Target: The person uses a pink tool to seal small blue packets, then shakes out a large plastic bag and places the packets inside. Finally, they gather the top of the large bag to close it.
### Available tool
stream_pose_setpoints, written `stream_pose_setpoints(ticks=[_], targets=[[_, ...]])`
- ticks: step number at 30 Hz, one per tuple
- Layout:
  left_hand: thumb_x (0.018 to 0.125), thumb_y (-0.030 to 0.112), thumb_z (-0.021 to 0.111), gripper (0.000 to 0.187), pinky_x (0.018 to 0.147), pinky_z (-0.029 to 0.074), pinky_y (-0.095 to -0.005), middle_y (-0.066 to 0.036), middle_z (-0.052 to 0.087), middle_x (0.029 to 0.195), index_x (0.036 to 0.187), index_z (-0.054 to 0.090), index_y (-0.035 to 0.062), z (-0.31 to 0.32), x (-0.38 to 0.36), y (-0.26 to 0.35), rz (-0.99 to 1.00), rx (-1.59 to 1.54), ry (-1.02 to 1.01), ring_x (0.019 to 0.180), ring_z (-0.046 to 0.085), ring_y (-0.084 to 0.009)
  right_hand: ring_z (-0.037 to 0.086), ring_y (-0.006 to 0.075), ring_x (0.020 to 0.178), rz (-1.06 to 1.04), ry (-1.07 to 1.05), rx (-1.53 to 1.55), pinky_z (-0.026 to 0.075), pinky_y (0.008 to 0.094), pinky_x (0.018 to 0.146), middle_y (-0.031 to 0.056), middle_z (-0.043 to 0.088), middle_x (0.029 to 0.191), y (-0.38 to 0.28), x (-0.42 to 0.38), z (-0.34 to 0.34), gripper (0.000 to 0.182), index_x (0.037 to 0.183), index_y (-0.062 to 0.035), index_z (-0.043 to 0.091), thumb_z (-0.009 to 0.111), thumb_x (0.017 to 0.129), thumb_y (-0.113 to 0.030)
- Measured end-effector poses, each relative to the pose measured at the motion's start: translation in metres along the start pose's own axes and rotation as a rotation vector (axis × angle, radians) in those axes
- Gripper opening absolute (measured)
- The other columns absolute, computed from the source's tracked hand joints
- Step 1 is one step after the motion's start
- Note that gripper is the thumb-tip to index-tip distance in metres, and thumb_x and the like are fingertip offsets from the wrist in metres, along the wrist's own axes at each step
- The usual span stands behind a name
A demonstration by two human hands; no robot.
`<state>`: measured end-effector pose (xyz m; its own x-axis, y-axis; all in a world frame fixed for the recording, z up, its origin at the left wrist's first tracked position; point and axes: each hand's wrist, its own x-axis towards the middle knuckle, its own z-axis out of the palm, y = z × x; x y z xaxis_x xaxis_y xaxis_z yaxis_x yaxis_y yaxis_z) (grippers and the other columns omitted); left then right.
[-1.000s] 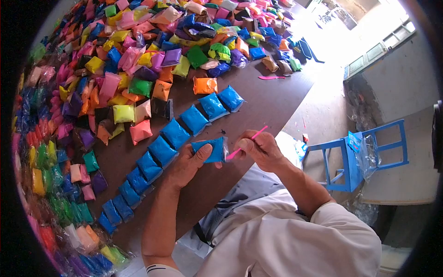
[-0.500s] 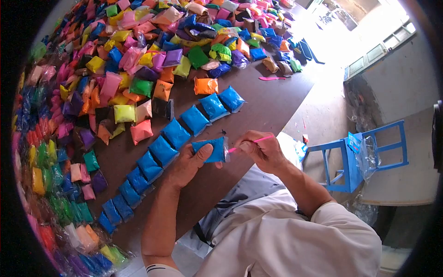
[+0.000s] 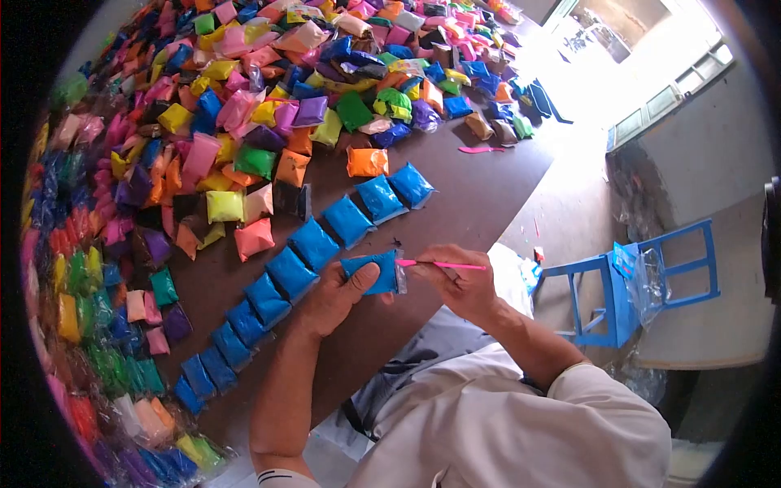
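Observation:
My left hand is closed round a blue packet, thumb on top, with the packet's clear edge pointing right. In my right hand is a thin pink tool, pinched in the fingers, its left tip at the packet's clear edge. Behind my left hand, a diagonal row of blue packets lies on the brown table. An orange packet rests just beyond the upper part of the row.
A large heap of coloured packets covers the far and left parts of the table. Another pink tool lies near the far right edge. Beyond the table at right stands a blue chair with clear plastic on it.
The pink tool has turned from slanting to nearly level, and its tip now meets the packet's clear edge. My right hand has moved slightly down. The view has shifted a little.

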<state>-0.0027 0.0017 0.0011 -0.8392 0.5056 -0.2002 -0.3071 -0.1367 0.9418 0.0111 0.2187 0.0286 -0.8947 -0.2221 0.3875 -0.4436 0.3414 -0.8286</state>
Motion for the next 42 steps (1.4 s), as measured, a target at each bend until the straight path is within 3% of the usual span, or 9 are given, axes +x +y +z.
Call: stream_pose_setpoints(ticks=[5,8,17,23,30,42], targets=[[0.09,0.045,0.059,0.039,0.058,0.04,-0.0222,-0.003,0.068,0.083,0.099,0.064,0.0077,0.001,0.0,0.001,0.002,0.039,0.019,0.072,0.063,-0.0105,0.067,0.0248,0.07,-0.147,0.172,-0.124,0.052,0.0322,0.059,0.0131,0.067,0.082,0.012,-0.003,0.014,0.011,0.089,-0.0004,0.064,0.07,0.08,-0.003],[0.092,0.044,0.057,0.038,0.079,0.046,-0.0281,-0.002,0.066,0.08,0.093,0.067,0.0065,0.004,-0.001,0.002,-0.013,-0.005,0.032,0.08,0.06,-0.0112,0.067,0.0254,0.068,-0.205,0.231,-0.194,0.052,0.0314,0.058,0.0134,0.067,0.08,0.019,0.002,0.017,0.011,0.089,-0.0002,0.064,0.069,0.08,-0.002],[0.092,0.044,0.057,0.038,0.08,0.046,-0.0294,-0.001,0.067,0.08,0.087,0.067,0.0069,0.006,-0.003,0.005,0.022,0.056,-0.015,0.081,0.059,-0.0104,0.062,0.011,0.064,0.031,0.44,-0.112,0.049,0.0255,0.056,0.0087,0.066,0.074,0.045,-0.006,-0.008,0.007,0.09,0.0001,0.063,0.064,0.087,-0.006],[0.092,0.041,0.058,0.036,0.08,0.046,-0.028,-0.002,0.067,0.08,0.092,0.066,0.0063,0.005,-0.002,0.003,-0.02,0.028,0.01,0.08,0.059,-0.0099,0.061,0.0103,0.065,0.047,0.267,-0.026,0.048,0.0239,0.054,0.0079,0.066,0.075,0.015,-0.015,-0.021,0.007,0.092,-0.001,0.062,0.064,0.086,-0.004],[0.091,0.041,0.06,0.036,0.079,0.047,-0.0278,-0.002,0.067,0.081,0.096,0.066,0.0061,0.003,-0.003,0.0,-0.043,0.019,0.047,0.08,0.06,-0.01,0.063,0.0109,0.071,0.289,0.151,0.382,0.052,0.0235,0.06,0.009,0.066,0.082,-0.005,-0.017,-0.005,0.008,0.096,0.0008,0.061,0.061,0.088,-0.002],[0.091,0.044,0.058,0.04,0.079,0.046,-0.0271,-0.002,0.067,0.081,0.097,0.066,0.0055,0.001,-0.002,0.003,-0.052,0.056,0.003,0.08,0.058,-0.0091,0.063,0.0109,0.07,0.271,0.117,0.347,0.052,0.0235,0.059,0.0081,0.065,0.08,-0.003,-0.015,0.0,0.007,0.096,0.001,0.059,0.058,0.089,-0.001]])
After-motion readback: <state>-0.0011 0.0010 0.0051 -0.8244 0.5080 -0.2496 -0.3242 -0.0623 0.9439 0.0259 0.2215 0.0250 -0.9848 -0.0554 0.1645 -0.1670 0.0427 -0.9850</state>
